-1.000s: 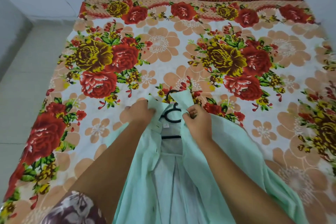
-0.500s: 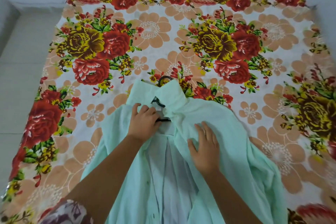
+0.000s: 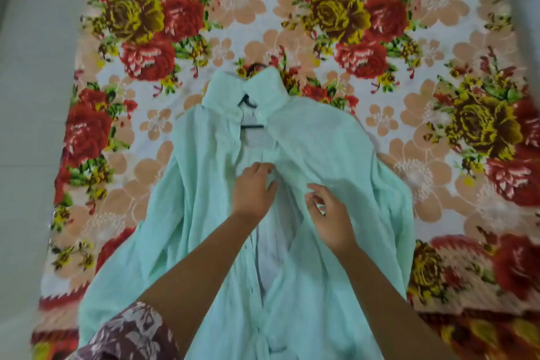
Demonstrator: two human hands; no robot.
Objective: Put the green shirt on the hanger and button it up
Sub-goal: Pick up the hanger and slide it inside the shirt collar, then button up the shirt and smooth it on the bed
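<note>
The pale green shirt lies face up on the bed with its front open and the collar turned up. A black hanger sits inside it; its bar shows in the neck opening and the hook pokes out above the collar. My left hand rests on the chest at the open placket, fingertips pressing the right front edge. My right hand hovers just beside it over the right front panel, fingers curled and apart, holding nothing I can see.
A floral bedsheet with red and yellow roses covers the bed under the shirt. Pale floor runs along the bed's left side. A patterned dark sleeve covers my left upper arm at the bottom.
Both hands have moved down from the collar to mid-chest. The collar and hanger neck now lie uncovered. The view has shifted nearer and lower over the shirt.
</note>
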